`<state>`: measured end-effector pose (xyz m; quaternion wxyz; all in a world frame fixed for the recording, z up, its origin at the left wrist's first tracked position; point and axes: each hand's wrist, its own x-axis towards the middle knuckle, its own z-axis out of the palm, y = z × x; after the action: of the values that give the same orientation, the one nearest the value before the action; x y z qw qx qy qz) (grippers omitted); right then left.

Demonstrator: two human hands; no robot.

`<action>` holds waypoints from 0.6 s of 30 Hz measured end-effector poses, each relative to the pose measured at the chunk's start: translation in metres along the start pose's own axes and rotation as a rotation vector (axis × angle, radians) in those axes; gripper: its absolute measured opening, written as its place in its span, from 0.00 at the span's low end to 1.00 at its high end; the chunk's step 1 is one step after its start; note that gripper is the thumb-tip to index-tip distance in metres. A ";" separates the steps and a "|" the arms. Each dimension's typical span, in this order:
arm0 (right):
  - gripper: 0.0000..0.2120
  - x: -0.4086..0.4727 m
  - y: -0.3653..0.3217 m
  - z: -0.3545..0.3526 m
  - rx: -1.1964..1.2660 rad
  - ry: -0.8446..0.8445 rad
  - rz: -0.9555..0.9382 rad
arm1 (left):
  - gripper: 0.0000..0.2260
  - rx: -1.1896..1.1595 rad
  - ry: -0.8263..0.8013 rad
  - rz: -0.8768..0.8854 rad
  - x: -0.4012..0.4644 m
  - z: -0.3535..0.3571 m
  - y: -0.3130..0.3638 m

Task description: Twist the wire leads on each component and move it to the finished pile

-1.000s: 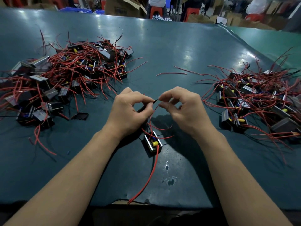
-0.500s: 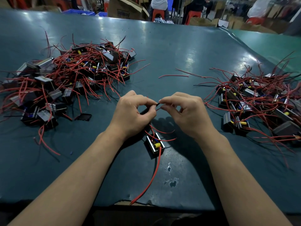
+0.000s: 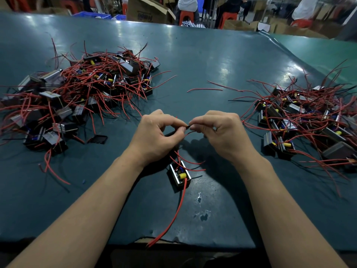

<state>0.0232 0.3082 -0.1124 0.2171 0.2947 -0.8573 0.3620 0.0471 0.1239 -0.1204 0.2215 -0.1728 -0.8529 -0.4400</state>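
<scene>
A small black component (image 3: 179,176) with a yellow part and red leads lies on the green table (image 3: 193,55), just below my hands. My left hand (image 3: 157,135) pinches a black wire lead (image 3: 172,133) between thumb and forefinger. My right hand (image 3: 220,132) pinches the tip of the same lead, fingertips nearly touching the left ones. One long red lead (image 3: 173,215) trails from the component to the table's near edge. A pile of like components (image 3: 83,97) lies at the left, another pile (image 3: 305,120) at the right.
A loose red wire (image 3: 204,89) lies on the table beyond my hands. A small black plate (image 3: 97,139) sits beside the left pile. Cardboard boxes (image 3: 146,10), red stools and seated people are behind the table's far edge.
Both hands stay together at the wire tip; the fingers have shifted slightly on the lead. The view has tilted a little, and the component has stayed in place.
</scene>
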 end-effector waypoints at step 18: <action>0.20 0.001 -0.009 0.017 -0.069 -0.021 0.542 | 0.04 0.157 -0.010 0.150 0.001 0.010 0.000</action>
<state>0.0261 0.2900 -0.1183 0.1134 0.0507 -0.9188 0.3746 0.0442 0.1324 -0.1254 0.2625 -0.2203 -0.8706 -0.3530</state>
